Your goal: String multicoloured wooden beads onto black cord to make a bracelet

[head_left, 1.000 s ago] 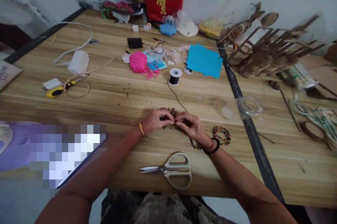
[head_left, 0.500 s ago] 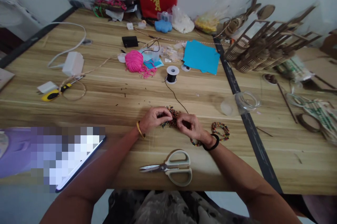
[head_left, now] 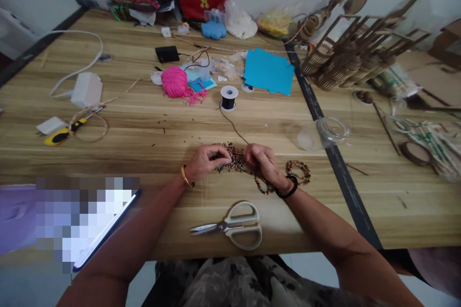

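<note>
A loose pile of small multicoloured beads (head_left: 236,155) lies on the wooden table between my hands. My left hand (head_left: 207,162), wearing a gold bangle, reaches into the pile's left side with thumb and fingertips pinched; whatever is between them is too small to make out. At the pile's right side my right hand (head_left: 262,160) is closed on thin black cord (head_left: 236,129), which runs to it from a white spool (head_left: 229,98). A strand of threaded beads (head_left: 262,186) curves out from under that hand. Right of my wrist rests a coiled beaded string (head_left: 298,172).
Cream-handled scissors (head_left: 243,226) lie near the front edge, below my hands. A phone (head_left: 108,227) is at left. Farther back are pink yarn (head_left: 175,81), blue sheets (head_left: 270,72) and a yellow cutter (head_left: 59,136). Brown woven pieces (head_left: 356,62) stand back right.
My right hand has drawn slightly away from my left, turned more closed, uncovering beads and strand. My left hand stays at the pile. The whole view has shifted a little.
</note>
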`<action>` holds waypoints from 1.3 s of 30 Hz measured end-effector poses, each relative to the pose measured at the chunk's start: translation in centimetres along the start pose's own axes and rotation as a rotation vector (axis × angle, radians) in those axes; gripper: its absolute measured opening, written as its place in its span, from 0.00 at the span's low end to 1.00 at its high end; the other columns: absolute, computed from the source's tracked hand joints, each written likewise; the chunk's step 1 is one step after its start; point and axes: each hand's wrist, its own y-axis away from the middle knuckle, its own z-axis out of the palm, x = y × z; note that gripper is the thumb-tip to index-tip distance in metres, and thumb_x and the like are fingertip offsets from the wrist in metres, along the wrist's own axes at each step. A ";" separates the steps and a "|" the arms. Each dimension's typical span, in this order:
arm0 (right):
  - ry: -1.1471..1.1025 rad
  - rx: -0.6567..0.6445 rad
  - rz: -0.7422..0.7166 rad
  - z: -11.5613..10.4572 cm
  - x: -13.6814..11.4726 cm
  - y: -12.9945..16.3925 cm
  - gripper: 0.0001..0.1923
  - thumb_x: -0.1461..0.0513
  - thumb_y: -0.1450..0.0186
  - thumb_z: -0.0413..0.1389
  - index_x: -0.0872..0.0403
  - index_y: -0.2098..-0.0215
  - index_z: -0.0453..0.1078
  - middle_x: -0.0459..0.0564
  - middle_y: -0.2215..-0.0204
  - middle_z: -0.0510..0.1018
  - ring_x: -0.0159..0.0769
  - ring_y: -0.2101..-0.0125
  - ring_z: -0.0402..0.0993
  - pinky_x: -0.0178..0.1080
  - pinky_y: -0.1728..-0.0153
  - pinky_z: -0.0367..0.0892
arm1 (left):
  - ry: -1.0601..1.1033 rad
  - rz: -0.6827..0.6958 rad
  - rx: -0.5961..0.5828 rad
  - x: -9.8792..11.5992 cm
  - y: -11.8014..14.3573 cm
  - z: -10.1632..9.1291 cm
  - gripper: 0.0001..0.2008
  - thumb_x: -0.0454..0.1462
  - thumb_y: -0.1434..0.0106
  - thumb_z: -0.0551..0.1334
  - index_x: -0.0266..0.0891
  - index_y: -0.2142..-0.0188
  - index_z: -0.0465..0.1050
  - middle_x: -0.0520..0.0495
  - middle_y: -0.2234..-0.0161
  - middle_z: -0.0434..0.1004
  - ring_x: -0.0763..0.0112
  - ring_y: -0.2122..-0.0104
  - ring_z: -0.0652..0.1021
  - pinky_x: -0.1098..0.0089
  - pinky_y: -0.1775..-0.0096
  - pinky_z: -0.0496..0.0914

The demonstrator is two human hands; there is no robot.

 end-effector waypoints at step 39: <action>1.205 -0.565 -0.137 -4.5 -4.6 -1.9 0.05 0.67 0.32 0.53 0.54 0.61 0.70 0.50 0.65 0.72 0.32 0.71 0.66 0.35 0.74 0.51 | 0.465 -0.113 -0.255 1.2 0.5 0.4 0.12 0.41 0.36 0.62 0.36 0.66 0.62 0.37 0.64 0.83 0.66 0.63 0.82 0.68 0.60 0.71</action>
